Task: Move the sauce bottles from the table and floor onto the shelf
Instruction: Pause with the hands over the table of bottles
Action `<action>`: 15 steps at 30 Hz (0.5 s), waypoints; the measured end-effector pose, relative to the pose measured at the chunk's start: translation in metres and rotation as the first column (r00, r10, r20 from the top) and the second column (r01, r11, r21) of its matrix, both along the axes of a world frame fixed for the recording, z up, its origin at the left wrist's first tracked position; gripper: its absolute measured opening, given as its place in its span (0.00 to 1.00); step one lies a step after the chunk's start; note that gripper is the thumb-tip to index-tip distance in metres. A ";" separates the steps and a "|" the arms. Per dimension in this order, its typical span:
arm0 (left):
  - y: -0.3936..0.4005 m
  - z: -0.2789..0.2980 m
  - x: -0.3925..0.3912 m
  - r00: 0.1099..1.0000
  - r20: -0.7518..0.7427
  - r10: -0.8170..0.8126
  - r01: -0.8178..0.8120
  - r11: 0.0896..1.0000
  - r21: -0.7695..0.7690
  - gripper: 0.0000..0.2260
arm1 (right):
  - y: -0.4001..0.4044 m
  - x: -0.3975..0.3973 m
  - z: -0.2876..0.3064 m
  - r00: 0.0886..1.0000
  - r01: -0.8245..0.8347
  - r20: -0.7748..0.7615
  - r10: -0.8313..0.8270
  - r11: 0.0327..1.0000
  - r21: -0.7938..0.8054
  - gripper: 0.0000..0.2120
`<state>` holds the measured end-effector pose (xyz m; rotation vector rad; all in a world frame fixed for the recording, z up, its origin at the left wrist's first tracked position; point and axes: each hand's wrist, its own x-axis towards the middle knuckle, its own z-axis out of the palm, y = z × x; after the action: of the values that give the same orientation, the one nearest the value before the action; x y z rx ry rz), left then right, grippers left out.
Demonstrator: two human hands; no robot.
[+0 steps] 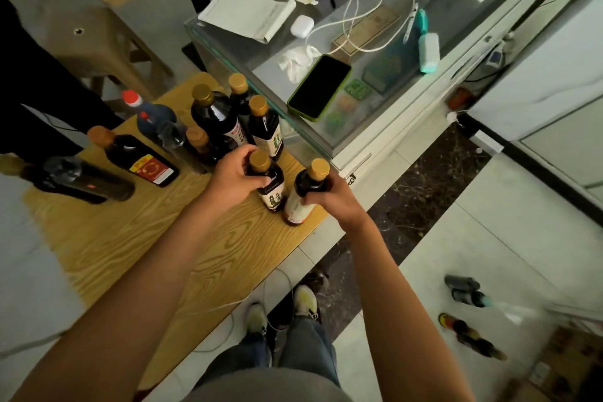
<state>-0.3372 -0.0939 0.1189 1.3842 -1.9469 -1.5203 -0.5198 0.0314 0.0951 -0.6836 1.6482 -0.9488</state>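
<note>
Several dark sauce bottles stand on a low wooden table (137,238). My left hand (233,178) grips a small gold-capped bottle with a green label (269,184) around its shoulder. My right hand (332,199) grips another gold-capped bottle with a white label (305,192) near the table's right edge. Behind them stand more gold-capped bottles (213,116), a red-capped bottle (153,117) and a red-labelled bottle (137,158). Dark bottles (470,333) lie on the floor at the lower right. No shelf shows plainly.
A glass counter (228,52) rises just behind the table, with a phone (319,86), papers, cables and an earbud case on top. A plastic stool (98,42) stands at the upper left beside a person in dark clothes. My feet are below the table edge.
</note>
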 end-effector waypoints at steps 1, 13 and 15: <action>-0.001 0.002 0.003 0.998 0.008 -0.067 0.067 0.997 0.035 0.23 | 0.000 -0.001 0.002 1.000 -0.016 0.009 0.015 1.000 0.007 0.27; 0.030 -0.028 0.005 0.999 0.035 -0.002 0.002 1.000 0.007 0.27 | -0.008 0.026 0.003 0.996 0.087 0.014 -0.087 0.996 0.027 0.33; 0.033 -0.034 0.004 0.998 0.037 0.048 -0.046 0.998 -0.052 0.27 | -0.007 0.030 -0.001 0.997 0.083 -0.009 -0.083 0.996 0.031 0.35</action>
<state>-0.3330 -0.0607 0.0849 1.4382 -1.9472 -1.4229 -0.4901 0.0242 0.0942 -0.6025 1.7057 -0.9785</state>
